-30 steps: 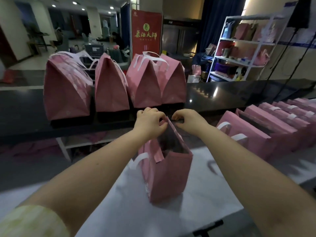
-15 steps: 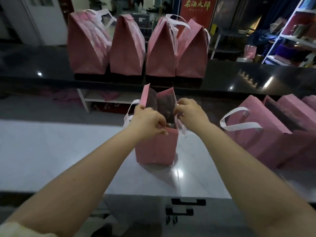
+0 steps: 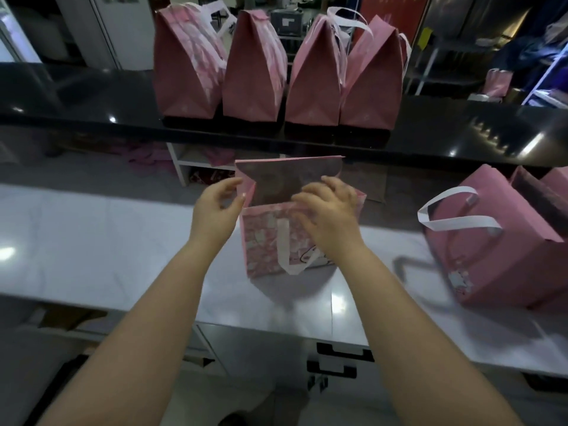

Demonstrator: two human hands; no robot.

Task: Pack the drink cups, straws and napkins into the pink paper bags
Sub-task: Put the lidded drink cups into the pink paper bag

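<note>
Pink paper bag (image 3: 270, 241) upright at centre of white counter (image 3: 92, 247), mouth up, wide printed face toward camera, long axis running 9 to 3 o'clock. Left hand (image 3: 215, 210) at bag's 9 o'clock top corner, fingers loosely curled, thumb and fingertips just beside the side gusset edge; contact unclear, cannot tell whether pinching or released. Right hand (image 3: 330, 216) on near top edge toward 3 o'clock, fingers bent over the rim and pressing it, grasping bag's front panel. Back panel standing taller than front, dark interior showing between; contents not visible. White ribbon handle (image 3: 284, 250) hanging down front face.

Four closed bags (image 3: 270, 72) in a row on black raised ledge (image 3: 76, 99) at 12 o'clock, tops folded to a peak, touching side by side, contents hidden. Open bags (image 3: 491, 247) at 3 o'clock on counter, nearest one with white looped handle, tilted; interior dark, contents cannot be told. Black drawer handles (image 3: 338, 361) below counter edge at 6 o'clock.
</note>
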